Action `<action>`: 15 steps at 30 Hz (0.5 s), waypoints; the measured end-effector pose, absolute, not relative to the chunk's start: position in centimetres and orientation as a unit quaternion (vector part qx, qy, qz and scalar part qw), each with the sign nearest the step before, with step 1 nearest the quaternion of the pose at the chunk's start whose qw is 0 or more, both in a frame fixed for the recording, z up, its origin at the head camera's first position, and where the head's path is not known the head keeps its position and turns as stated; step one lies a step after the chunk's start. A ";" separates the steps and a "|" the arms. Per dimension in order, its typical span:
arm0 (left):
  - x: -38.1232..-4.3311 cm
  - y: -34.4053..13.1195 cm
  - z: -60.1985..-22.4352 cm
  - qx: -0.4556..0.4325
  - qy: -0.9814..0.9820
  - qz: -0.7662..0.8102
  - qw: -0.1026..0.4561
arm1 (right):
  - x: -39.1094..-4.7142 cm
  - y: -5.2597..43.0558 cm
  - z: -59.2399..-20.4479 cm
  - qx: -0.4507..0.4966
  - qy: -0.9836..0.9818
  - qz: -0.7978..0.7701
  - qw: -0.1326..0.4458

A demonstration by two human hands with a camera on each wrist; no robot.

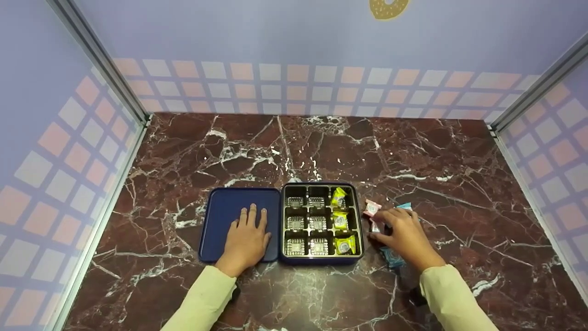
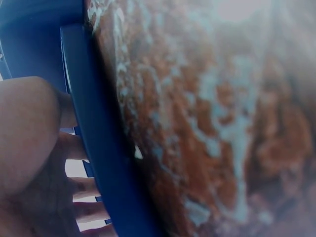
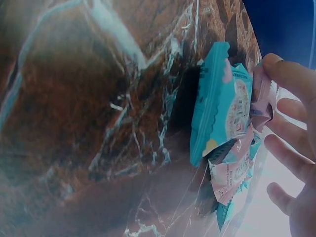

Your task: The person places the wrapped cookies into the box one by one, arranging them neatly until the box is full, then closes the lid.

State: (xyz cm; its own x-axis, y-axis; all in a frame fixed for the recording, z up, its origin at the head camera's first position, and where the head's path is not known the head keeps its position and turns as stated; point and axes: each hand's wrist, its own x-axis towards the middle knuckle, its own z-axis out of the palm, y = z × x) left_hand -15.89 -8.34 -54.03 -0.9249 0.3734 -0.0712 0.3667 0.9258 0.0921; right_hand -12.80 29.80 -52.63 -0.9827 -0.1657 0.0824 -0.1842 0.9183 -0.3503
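My left hand (image 1: pixel 246 241) rests flat, fingers spread, on a dark blue tin lid (image 1: pixel 220 207). Right of the lid stands the open blue tin (image 1: pixel 321 262) with a divided gold tray; its right column holds yellow-wrapped candies (image 1: pixel 340 220). My right hand (image 1: pixel 406 236), beyond the tin's right side, pinches a pink-wrapped candy (image 3: pixel 261 96) between thumb and fingers. Close by lie another pink-wrapped candy (image 1: pixel 372 208) and blue-wrapped candies (image 1: pixel 392 257), one of them (image 3: pixel 222 103) large in the right wrist view. The palm partly hides this pile.
Brown marble tabletop (image 1: pixel 321 151) with white veins lies under everything. Lilac panels with pink and white squares enclose the left side, the right side and the back (image 1: pixel 294 87). The left and middle columns of the tray show bare compartments (image 1: pixel 295 223).
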 end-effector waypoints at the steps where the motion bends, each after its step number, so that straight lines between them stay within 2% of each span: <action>1: -15.9 -8.4 -54.1 0.188 0.980 0.040 0.044 | -12.8 29.8 -52.6 0.090 -0.979 0.182 0.027; 15: -15.8 -8.3 -54.1 0.186 0.981 0.045 0.039 | -12.7 29.6 -52.2 0.111 -0.970 0.206 0.059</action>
